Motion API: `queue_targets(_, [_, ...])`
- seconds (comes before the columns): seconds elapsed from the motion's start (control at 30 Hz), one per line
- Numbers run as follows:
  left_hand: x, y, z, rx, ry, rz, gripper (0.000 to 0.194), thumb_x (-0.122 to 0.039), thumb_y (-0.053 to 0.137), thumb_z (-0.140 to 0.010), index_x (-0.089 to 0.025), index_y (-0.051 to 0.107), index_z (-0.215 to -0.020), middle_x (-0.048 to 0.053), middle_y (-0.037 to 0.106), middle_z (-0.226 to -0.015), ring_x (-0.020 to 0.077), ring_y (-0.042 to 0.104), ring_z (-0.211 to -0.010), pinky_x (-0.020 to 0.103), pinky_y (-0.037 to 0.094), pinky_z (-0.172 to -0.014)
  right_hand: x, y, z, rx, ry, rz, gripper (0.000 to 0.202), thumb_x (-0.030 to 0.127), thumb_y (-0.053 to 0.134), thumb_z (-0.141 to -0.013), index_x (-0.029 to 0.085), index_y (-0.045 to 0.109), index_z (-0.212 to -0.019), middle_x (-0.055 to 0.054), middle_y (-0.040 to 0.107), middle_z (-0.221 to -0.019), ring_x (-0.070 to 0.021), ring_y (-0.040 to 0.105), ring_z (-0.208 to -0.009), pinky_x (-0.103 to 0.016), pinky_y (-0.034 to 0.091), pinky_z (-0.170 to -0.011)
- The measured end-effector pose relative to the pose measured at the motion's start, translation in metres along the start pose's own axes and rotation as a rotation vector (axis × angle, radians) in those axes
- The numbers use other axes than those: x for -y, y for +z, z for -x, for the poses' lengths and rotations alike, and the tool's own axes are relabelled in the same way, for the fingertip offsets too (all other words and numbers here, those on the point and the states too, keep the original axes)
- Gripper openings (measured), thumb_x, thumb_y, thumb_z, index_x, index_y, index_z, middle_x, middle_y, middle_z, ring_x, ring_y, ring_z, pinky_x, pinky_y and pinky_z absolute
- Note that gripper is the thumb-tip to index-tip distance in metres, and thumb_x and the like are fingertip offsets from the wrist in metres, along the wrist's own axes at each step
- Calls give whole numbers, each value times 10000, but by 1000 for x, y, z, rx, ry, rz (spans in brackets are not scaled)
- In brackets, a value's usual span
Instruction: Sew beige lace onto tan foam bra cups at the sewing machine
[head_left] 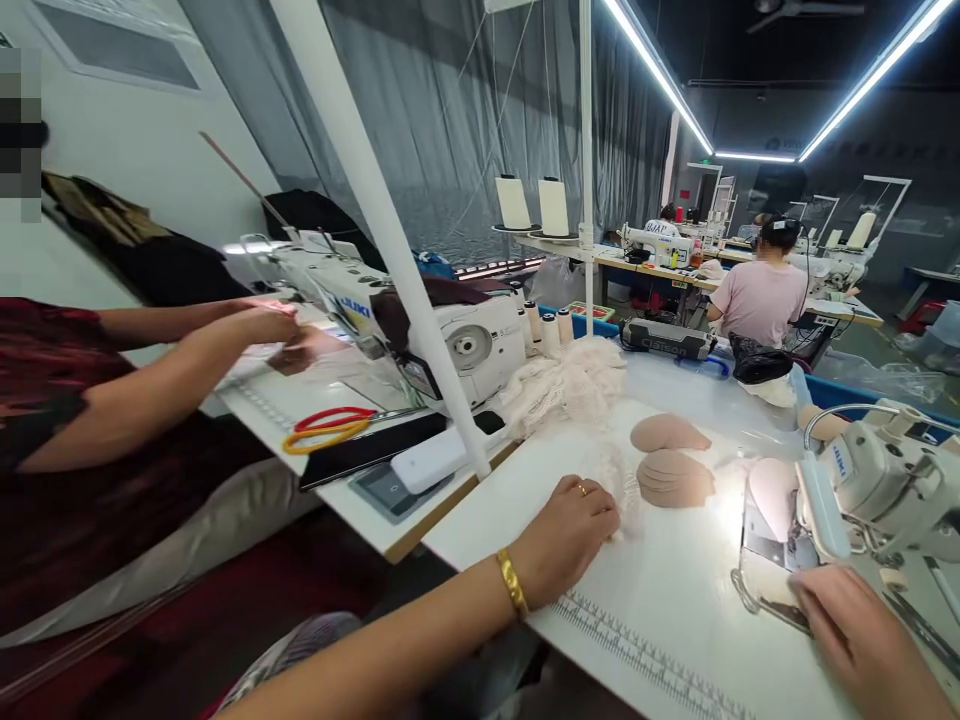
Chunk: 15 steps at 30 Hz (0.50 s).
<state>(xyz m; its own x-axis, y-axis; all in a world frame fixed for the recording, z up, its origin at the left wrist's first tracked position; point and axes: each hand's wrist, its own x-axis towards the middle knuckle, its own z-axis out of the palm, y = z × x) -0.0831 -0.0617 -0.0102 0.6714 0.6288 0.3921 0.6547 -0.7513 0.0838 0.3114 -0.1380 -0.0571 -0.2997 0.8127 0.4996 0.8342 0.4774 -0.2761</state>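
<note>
My left hand [574, 530], with a ring and a gold bracelet, has its fingers closed at the edge of sheer cream lace [611, 480] on the white table. My right hand [847, 610] is beside the metal plate of the sewing machine [885, 470], its fingers partly bent; whether it holds anything cannot be made out. Beyond my left hand lie a stack of beige cup-shaped pieces [675, 478] and another beige piece [667, 433]. A pale cup piece [772, 495] rests on the lit machine bed.
A cream lace pile [574, 385] lies behind. At left, a co-worker's hands [274, 320] work by another sewing machine [480, 340]. Scissors [326, 425], a white case [427, 460] and a slanted white pole [390, 240] stand between the tables. A ruler strip [637, 650] lines the front edge.
</note>
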Motion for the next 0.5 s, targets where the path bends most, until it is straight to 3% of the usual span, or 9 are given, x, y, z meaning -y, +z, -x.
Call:
queue_targets(0.07, [-7,-6,-11,11,22,81,161,-59,577,-923,-184,602,-824,16,694,-867,196,623,-860,380,421,-897,34,-6,-10,67,-19,-156,173,284,547,-995,329,657,-1121,-35,719,-975,-220,709,-869,-312,609,-700])
queue_targets(0.13, [-23,-14,-25,-13,45,215,125,-169,567,-989,-191,620,-878,5,690,-831,184,614,-809,350,441,-839,69,-9,-16,122,62,-330,266,307,592,-986,354,619,-1246,-47,706,-1112,-215,707,-908,-297,611,-676])
queue_targets(0.2, [-43,-23,-39,-58,44,396,155,-265,540,-1025,-198,626,-915,-3,684,-821,170,601,-768,311,448,-760,102,-8,-21,174,268,-563,562,380,660,-956,376,443,-1473,-84,637,-1320,-211,701,-928,-285,605,-634])
queue_targets(0.27, [-61,-28,-51,-87,-15,595,205,-324,534,-1023,-199,604,-877,-18,647,-776,149,571,-710,278,440,-686,126,-3,-26,159,409,-781,802,450,755,-877,370,332,-1553,-103,569,-1418,-236,671,-1041,-336,607,-775])
queue_targets(0.33, [-71,-28,-60,-86,-118,794,239,-363,566,-984,-197,555,-813,-32,578,-723,131,518,-656,253,425,-622,139,4,-33,97,563,-965,670,485,725,-898,322,435,-1479,-90,632,-1284,-225,655,-997,-352,574,-822])
queue_targets(0.4, [-74,-21,-65,-83,-238,969,291,-412,597,-940,-199,496,-769,-31,526,-722,130,484,-658,240,424,-591,139,10,-40,29,699,-1132,452,531,671,-925,257,576,-1273,-41,673,-1008,-187,630,-836,-315,537,-756])
queue_targets(0.5, [-70,-5,-67,-102,-343,1118,359,-486,538,-957,-210,416,-762,-14,522,-744,144,507,-695,252,467,-613,126,13,-47,-72,809,-1192,404,598,701,-871,208,633,-952,33,553,-721,-133,506,-652,-244,440,-620])
